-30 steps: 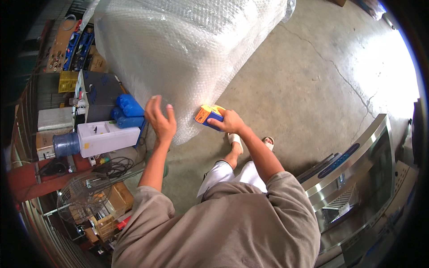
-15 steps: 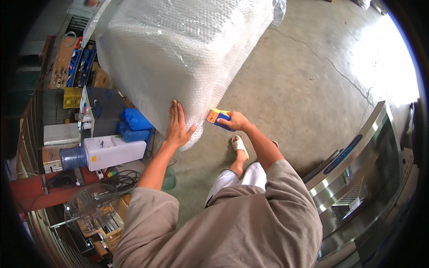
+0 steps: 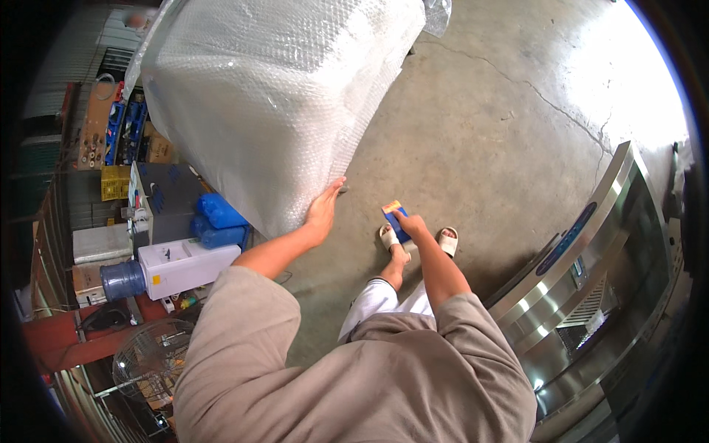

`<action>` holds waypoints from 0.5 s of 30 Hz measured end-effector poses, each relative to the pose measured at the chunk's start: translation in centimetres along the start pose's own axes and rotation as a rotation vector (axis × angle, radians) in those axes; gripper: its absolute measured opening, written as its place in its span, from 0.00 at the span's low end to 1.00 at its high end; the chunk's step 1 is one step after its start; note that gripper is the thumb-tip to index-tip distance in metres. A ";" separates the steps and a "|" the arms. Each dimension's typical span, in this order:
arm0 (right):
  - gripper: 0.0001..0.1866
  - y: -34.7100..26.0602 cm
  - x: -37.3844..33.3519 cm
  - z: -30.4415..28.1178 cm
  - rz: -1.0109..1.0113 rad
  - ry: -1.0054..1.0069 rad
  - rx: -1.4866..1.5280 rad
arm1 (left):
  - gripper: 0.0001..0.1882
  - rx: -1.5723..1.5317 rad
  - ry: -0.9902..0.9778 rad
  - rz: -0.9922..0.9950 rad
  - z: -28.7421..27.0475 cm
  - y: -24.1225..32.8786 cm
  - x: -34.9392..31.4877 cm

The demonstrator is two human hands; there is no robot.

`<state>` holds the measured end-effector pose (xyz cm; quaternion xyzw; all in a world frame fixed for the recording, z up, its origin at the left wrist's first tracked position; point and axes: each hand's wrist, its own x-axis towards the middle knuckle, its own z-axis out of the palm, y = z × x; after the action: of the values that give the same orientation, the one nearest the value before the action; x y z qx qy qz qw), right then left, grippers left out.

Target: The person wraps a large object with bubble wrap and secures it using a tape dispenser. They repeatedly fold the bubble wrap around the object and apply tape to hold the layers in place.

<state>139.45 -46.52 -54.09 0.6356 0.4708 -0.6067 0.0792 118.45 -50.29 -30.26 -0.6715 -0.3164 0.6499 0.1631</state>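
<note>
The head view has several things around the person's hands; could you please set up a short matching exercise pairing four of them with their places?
Things:
1. bubble-wrapped appliance
2. blue and orange tape dispenser
3. water dispenser
4. stainless steel cabinet

Places:
A. lying on its side at the left, a blue bottle at its end
B. at the right edge of the view
C. under the palm of the left hand
D. in the right hand

Pairs: 1-C, 2-D, 3-A, 4-B

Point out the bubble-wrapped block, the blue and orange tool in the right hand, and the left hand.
bubble-wrapped block (image 3: 273,96), head view, middle of its wrapped face.
blue and orange tool (image 3: 395,215), head view, its blue body.
left hand (image 3: 323,208), head view, back of the hand.
</note>
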 end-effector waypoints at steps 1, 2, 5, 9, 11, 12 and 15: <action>0.50 2.8 -0.5 -0.1 0.078 -0.001 0.135 | 0.34 0.016 0.011 0.029 -0.3 -0.2 0.1; 0.50 5.0 -1.1 -0.1 0.151 0.039 0.174 | 0.33 0.019 -0.013 0.081 -0.6 -0.6 0.7; 0.50 8.8 -4.4 -0.1 0.158 0.066 0.075 | 0.32 -0.058 -0.064 0.166 -1.5 -1.7 2.6; 0.42 9.2 -10.8 -1.9 -0.027 -0.065 0.235 | 0.33 -1.002 0.153 -0.094 -2.7 -0.7 2.5; 0.39 8.0 -14.2 -3.1 -0.211 -0.184 0.239 | 0.28 -1.815 0.509 -0.358 -3.6 2.1 -0.6; 0.36 6.9 -15.6 -3.5 -0.282 -0.236 0.241 | 0.27 -2.151 0.552 -0.486 -4.3 3.4 -2.0; 0.35 2.5 -19.3 -4.0 -0.538 -0.308 0.262 | 0.24 -2.914 0.265 -0.503 -4.5 5.6 -5.9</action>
<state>147.46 -54.89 -37.93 0.3939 0.5223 -0.7502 -0.0959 124.28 -57.41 -28.78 -0.2217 -0.7616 -0.3407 -0.5047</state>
